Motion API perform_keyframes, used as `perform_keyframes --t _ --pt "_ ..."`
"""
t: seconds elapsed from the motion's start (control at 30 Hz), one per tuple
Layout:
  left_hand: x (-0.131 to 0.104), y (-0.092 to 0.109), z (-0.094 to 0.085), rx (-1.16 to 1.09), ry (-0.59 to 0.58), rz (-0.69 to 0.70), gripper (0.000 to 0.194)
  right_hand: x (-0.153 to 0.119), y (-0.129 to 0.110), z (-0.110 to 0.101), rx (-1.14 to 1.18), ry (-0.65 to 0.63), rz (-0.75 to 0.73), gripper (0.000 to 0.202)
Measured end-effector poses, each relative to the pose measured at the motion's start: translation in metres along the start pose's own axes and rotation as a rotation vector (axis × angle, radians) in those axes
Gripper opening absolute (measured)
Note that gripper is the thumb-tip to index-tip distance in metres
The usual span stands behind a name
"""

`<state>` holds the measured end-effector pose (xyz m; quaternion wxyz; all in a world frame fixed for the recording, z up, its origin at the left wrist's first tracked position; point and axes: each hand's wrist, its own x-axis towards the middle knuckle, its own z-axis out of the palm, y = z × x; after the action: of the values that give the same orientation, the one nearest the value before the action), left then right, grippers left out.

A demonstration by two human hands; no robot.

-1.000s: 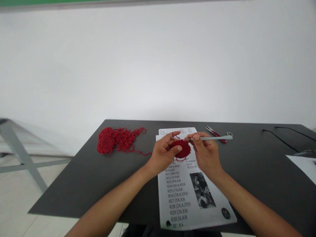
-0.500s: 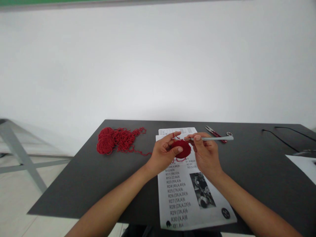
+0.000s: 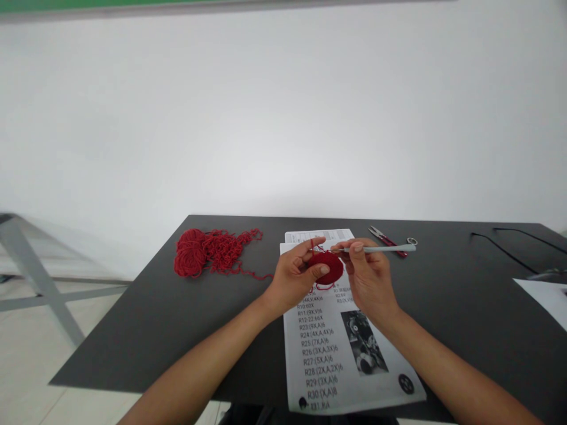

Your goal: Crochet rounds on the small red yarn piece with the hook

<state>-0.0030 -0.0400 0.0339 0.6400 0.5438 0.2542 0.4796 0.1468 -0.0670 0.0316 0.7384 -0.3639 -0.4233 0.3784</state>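
Observation:
A round red crocheted piece (image 3: pixel 330 268) is pinched between the thumb and fingers of my left hand (image 3: pixel 296 273), with a red strand looped over its raised index finger. My right hand (image 3: pixel 367 268) grips a crochet hook (image 3: pixel 387 249) with a pale grey handle, its tip at the upper edge of the piece. Both hands are above a printed sheet (image 3: pixel 316 354) with rows of text and a dark picture. From a ball of red yarn (image 3: pixel 190 254) and a loose heap of yarn (image 3: pixel 224 251) at the left, a strand runs toward my left hand.
Red-handled scissors (image 3: pixel 387 241) with a ring lie behind my right hand on the dark table (image 3: pixel 177 330). At the right are the thin black arms of glasses (image 3: pixel 505 252) and a white paper (image 3: pixel 543 301). A white wall stands behind the table.
The hook in my right hand has shifted slightly left. My left hand keeps its hold on the red piece, almost unmoved.

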Motion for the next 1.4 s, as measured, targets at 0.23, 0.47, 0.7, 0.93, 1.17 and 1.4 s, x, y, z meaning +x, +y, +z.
perform_keyframes --t 0.23,0.47,0.7,0.93,1.17,1.4 --pt "0.000 0.002 0.000 0.055 0.008 0.050 0.062 0.002 0.002 -0.005 -0.072 -0.022 -0.063 0.025" --pt "-0.002 -0.001 -0.003 0.202 -0.007 0.151 0.061 0.002 -0.003 -0.008 -0.157 -0.045 -0.091 0.026" --pt "-0.004 0.003 -0.005 0.393 -0.020 0.244 0.059 0.003 -0.010 -0.007 -0.181 -0.043 -0.130 0.026" --pt "-0.003 0.002 -0.006 0.350 -0.033 0.229 0.060 0.002 -0.008 -0.007 -0.114 -0.070 -0.111 0.023" --pt "-0.003 0.005 -0.001 0.073 -0.024 0.070 0.072 0.001 -0.006 -0.007 -0.101 -0.070 -0.112 0.019" --pt "-0.001 0.007 0.003 -0.021 0.002 0.033 0.076 0.001 -0.008 -0.006 -0.149 -0.082 -0.104 0.018"
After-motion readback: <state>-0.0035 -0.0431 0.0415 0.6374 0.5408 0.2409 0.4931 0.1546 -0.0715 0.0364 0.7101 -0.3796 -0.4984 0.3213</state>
